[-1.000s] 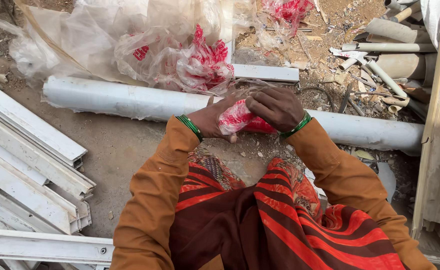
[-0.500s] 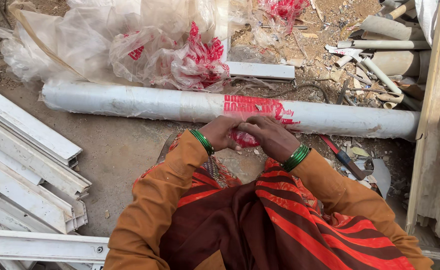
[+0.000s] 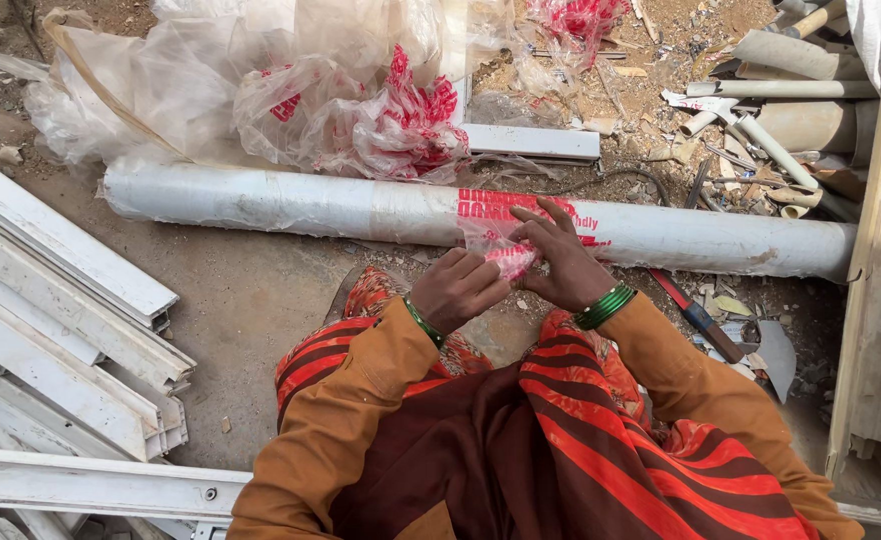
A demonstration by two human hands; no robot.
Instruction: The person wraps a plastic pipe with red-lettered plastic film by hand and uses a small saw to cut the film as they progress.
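Lower now, two hands [image 3: 506, 275] on one plastic bag [image 3: 501, 255], beside one pipe [image 3: 291, 205].

This is an outdoor scrap or building-materials yard, worked at ground level. The bare dirt floor [image 3: 251, 300] is dusty and strewn with rubble. A long white plastic pipe [image 3: 291, 205] lies across it. At nine o'clock, white channelled plastic profile strips [image 3: 51, 330] are stacked loosely. At eleven o'clock sits a heap of crumpled clear plastic sheeting with red print [image 3: 291, 90]. At two o'clock, short grey pipe offcuts [image 3: 781, 90] lie jumbled with debris.
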